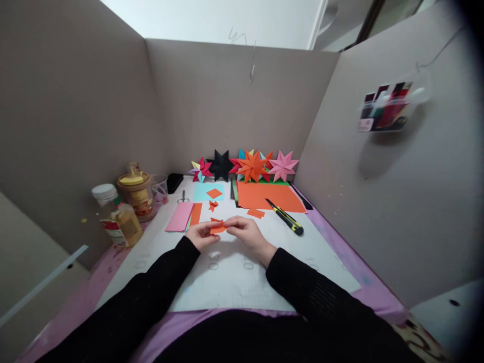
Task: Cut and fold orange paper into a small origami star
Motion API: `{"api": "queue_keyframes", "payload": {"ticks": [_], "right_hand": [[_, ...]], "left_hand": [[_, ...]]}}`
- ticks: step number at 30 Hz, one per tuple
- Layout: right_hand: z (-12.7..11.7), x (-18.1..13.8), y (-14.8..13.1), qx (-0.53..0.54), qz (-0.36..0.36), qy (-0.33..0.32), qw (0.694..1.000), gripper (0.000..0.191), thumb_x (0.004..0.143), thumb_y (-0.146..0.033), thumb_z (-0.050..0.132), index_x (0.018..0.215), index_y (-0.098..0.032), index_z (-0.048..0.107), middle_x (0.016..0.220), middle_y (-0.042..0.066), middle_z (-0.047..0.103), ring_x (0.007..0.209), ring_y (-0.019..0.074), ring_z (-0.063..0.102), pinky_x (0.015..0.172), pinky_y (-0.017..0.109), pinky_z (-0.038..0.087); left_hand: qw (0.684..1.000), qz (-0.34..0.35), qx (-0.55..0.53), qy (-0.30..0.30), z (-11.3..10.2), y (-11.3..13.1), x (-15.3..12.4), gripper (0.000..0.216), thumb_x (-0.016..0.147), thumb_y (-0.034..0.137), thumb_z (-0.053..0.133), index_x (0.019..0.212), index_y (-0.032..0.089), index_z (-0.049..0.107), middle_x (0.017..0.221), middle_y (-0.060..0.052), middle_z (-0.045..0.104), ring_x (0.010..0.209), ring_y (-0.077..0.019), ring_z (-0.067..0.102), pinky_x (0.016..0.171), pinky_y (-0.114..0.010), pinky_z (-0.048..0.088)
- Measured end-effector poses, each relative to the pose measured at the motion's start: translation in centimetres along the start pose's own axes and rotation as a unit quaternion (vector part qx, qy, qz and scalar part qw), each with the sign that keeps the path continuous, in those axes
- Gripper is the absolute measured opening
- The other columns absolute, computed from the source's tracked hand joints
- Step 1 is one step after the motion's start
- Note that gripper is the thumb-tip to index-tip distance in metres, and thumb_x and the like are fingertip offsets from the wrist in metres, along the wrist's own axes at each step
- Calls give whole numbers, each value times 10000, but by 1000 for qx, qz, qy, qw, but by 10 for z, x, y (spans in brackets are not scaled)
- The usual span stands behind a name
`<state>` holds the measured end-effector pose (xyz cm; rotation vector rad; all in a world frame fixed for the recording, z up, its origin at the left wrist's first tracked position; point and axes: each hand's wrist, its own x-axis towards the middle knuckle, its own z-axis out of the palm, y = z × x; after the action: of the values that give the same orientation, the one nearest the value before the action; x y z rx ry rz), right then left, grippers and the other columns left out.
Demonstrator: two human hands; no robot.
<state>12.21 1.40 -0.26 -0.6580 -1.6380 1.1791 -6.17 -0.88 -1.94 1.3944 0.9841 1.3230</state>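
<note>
Between both hands is a small piece of folded orange paper [217, 228], held just above the white sheet [234, 282]. My left hand [202, 235] pinches its left side, thumb below and fingers above. My right hand [245, 233] grips the right end between thumb and forefinger; the fingertips hide part of the folds. Just beyond lies a small folded orange piece [213, 205]. An orange square [214, 193] rests on a light blue sheet [198, 189]. Small orange strips [256, 213] lie past my right hand.
A yellow-black utility knife [285, 218] lies at right, near orange sheets [270, 196]. Pink paper [180, 217] and scissors [183, 197] lie left. Paper stars [252, 166] stand along the back panel [234, 101]. A bottle [120, 217] and a lidded jar [136, 194] stand far left.
</note>
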Motion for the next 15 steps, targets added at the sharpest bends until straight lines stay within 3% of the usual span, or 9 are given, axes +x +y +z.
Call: {"api": "queue_keyframes", "payload": {"ticks": [4, 8, 11, 15], "right_hand": [[1, -1, -2, -20, -23, 17, 999, 109, 697, -251, 647, 781, -204, 697, 863, 53, 656, 816, 178, 606, 753, 305, 467], [5, -2, -4, -34, -35, 23, 999, 104, 691, -268, 659, 762, -202, 697, 850, 56, 661, 808, 181, 613, 749, 313, 475], [6, -3, -5, -28, -25, 27, 999, 119, 697, -280, 653, 777, -200, 691, 865, 57, 664, 815, 183, 613, 750, 314, 475], [6, -3, -4, -13, 2, 37, 999, 141, 704, -291, 643, 797, -191, 676, 830, 51, 670, 778, 177, 611, 723, 311, 475]], "left_hand": [[999, 28, 38, -13, 3, 2, -1, 317, 535, 217, 760, 838, 146, 696, 853, -93, 695, 731, -174, 625, 652, -279, 494], [986, 110, 106, 67, 12, 5, -2, 142, 582, 236, 729, 698, 161, 697, 680, -40, 666, 538, -106, 554, 522, -230, 449], [982, 135, 86, 102, 17, 6, -3, 86, 610, 234, 709, 656, 164, 687, 704, -48, 672, 606, -131, 595, 566, -243, 467], [982, 145, 56, 106, 18, 6, -2, 85, 607, 219, 713, 671, 167, 693, 750, -62, 683, 690, -161, 625, 628, -265, 477]]}}
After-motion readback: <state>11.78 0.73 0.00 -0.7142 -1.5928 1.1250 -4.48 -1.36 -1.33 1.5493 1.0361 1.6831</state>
